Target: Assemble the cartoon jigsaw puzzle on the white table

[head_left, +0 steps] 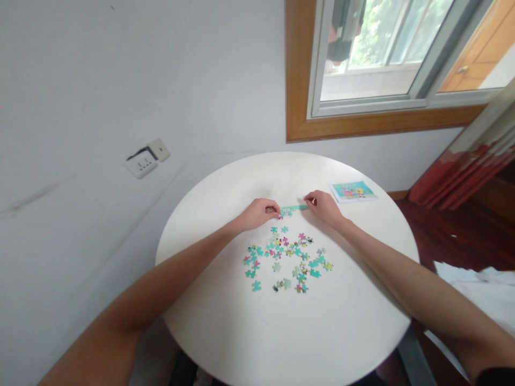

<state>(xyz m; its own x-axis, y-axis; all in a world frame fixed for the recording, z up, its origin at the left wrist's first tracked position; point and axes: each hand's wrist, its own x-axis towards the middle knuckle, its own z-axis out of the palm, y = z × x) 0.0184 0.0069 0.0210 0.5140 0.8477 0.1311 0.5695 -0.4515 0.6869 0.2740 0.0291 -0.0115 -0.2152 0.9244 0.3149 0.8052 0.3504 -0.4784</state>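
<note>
A joined strip of green-edged jigsaw puzzle pieces (293, 209) lies on the round white table (225, 332). At the strip's left end is my left hand (259, 213), its fingers closed at a small pink and white puzzle piece (280, 216). My right hand (324, 206) is at the right end, thumb and forefinger pinched together just above the strip; whatever is between them is too small to make out. Nearer to me, many loose puzzle pieces (277, 266) in green, pink and yellow lie scattered, some overlapping.
A picture card (354, 191) with a cartoon scene lies at the table's back right. Behind the table are a white wall with a socket (141, 163) and a wood-framed window (298, 69). A red and cream curtain (462, 166) hangs at the right.
</note>
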